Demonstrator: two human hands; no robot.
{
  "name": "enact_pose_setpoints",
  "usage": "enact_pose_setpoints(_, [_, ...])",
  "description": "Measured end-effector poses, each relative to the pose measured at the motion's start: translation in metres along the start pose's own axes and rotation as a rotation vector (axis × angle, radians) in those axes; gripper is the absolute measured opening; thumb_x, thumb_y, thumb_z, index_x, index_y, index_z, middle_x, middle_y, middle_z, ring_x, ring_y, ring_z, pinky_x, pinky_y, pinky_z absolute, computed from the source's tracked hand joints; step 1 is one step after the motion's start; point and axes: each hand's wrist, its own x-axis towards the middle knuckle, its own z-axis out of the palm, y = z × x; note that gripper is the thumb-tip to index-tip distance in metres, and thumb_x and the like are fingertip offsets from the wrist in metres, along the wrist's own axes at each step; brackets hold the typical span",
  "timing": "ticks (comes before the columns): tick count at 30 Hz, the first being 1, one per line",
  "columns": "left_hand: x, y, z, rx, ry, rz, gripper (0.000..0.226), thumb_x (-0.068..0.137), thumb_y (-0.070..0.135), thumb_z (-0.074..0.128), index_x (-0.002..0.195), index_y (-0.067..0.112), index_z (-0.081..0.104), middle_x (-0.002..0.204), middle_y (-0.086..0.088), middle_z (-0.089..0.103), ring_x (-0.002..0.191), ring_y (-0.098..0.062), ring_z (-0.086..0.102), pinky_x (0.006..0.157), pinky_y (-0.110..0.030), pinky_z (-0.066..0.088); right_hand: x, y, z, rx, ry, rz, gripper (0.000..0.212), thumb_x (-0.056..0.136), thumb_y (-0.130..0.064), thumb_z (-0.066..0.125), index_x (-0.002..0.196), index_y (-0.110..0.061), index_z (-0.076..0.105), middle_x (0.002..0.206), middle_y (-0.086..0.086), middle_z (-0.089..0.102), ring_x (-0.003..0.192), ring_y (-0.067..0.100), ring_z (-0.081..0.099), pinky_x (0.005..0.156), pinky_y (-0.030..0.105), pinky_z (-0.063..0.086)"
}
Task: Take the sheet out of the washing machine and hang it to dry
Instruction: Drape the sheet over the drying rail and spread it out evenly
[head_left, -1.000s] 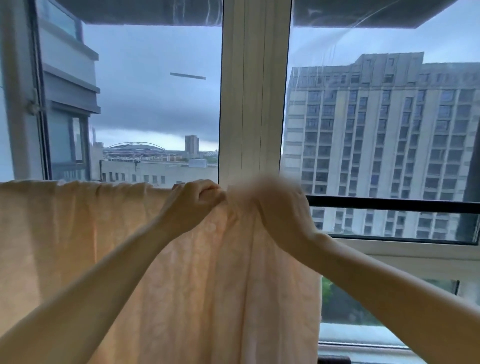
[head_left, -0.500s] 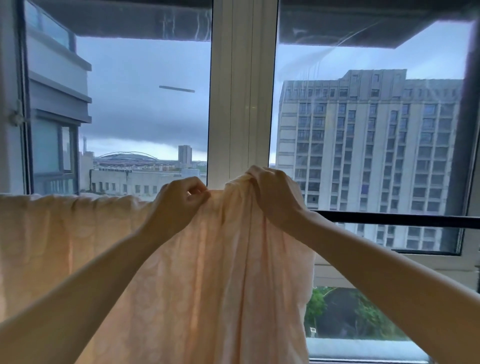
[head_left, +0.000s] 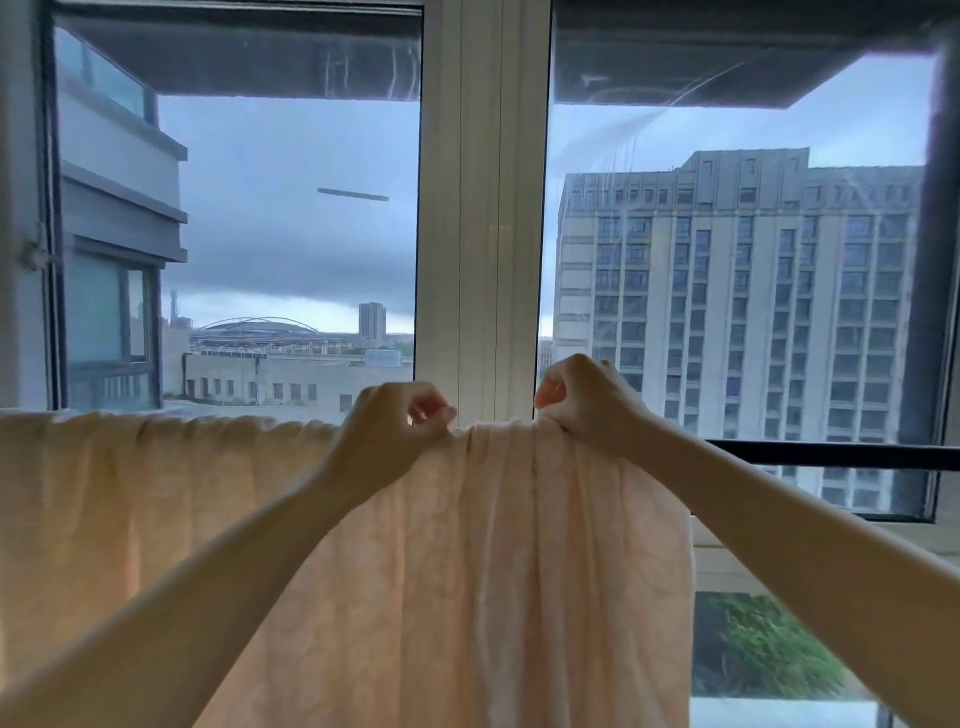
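A pale peach sheet (head_left: 493, 571) hangs over a black horizontal rail (head_left: 831, 454) in front of the window. It is spread along the rail from the left edge to about the middle, with gathered folds on top. My left hand (head_left: 387, 434) pinches the sheet's top edge near the middle. My right hand (head_left: 587, 402) grips the top edge a little further right, fingers curled over the fold. The rail under the sheet is hidden.
A white window mullion (head_left: 483, 208) stands straight ahead between two glass panes. The bare part of the rail runs on to the right edge. A window sill (head_left: 779, 551) lies below it. Buildings show outside.
My two hands have moved apart along the top edge, the right one going right, and the sheet between them is spread wider on the rail. The view has tilted slightly upward.
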Motion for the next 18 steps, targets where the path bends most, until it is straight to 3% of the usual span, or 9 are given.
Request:
enact_pose_setpoints(3, [-0.006,0.004,0.000,-0.058,-0.137,0.032,0.009,0.090,0.029,0.064,0.092,0.026,0.072,0.081,0.018,0.069,0.075,0.008,0.062,0.068,-0.005,0.043,-0.007,-0.008,0.002,0.045,0.045,-0.066,0.003,0.087,-0.014,0.067,0.087,-0.013,0.069,0.085,-0.001,0.070,0.077,0.011,0.065,0.074,0.027,0.055])
enact_pose_setpoints(7, [-0.005,-0.001,-0.009,-0.122,-0.210,0.076,0.010,0.085,0.033,0.071,0.093,0.028,0.073,0.070,0.037,0.063,0.065,0.014,0.058,0.059,-0.001,0.039,-0.027,-0.026,0.008,0.082,0.041,-0.169,0.017,0.091,-0.035,0.061,0.092,-0.019,0.064,0.084,-0.007,0.066,0.070,0.003,0.062,0.061,0.012,0.046])
enact_pose_setpoints(11, [-0.004,-0.002,-0.013,-0.184,-0.198,0.058,0.008,0.083,0.034,0.074,0.090,0.030,0.075,0.074,0.033,0.066,0.068,0.007,0.063,0.060,-0.003,0.041,-0.037,-0.035,0.017,-0.008,0.008,-0.285,0.022,0.091,-0.037,0.060,0.108,-0.022,0.062,0.101,-0.005,0.064,0.080,0.009,0.062,0.072,0.028,0.056])
enact_pose_setpoints(18, [-0.002,-0.001,-0.009,-0.189,-0.107,-0.002,0.002,0.081,0.030,0.076,0.079,0.032,0.075,0.068,0.022,0.070,0.068,0.003,0.066,0.061,-0.006,0.047,-0.038,-0.031,0.025,0.029,0.133,-0.308,0.004,0.096,-0.017,0.054,0.094,-0.018,0.057,0.090,-0.002,0.066,0.077,0.016,0.063,0.069,0.039,0.057])
